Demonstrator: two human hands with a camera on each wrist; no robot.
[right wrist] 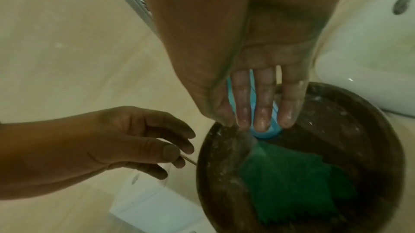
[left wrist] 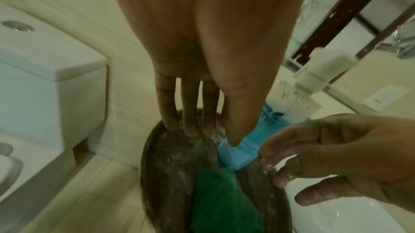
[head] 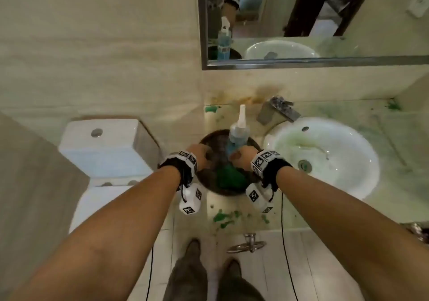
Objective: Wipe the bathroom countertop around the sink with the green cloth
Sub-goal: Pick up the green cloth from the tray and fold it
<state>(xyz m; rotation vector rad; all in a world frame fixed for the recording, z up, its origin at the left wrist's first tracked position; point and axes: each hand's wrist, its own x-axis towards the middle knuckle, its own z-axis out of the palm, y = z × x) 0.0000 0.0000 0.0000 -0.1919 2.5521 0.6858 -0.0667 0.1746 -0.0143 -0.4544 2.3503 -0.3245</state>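
Observation:
The green cloth (head: 229,177) (left wrist: 224,201) (right wrist: 292,183) lies crumpled in a dark round tray (head: 209,181) (left wrist: 175,165) (right wrist: 348,121) on the countertop (head: 234,203), left of the sink (head: 325,142). A blue spray bottle (head: 238,135) (left wrist: 238,155) (right wrist: 267,134) stands at the tray's far side. My left hand (head: 199,154) (left wrist: 211,135) hovers over the tray's left rim with straight fingers and holds nothing. My right hand (head: 239,156) (right wrist: 258,123) reaches over the bottle's base, fingers straight and wet, also empty. Neither hand touches the cloth.
Green stains mark the countertop in front of the tray (head: 222,217) and at its back corners. A metal faucet (head: 278,111) stands behind the sink, under a mirror (head: 301,21). A white toilet (head: 104,147) is close on the left. The floor lies below the counter's front edge.

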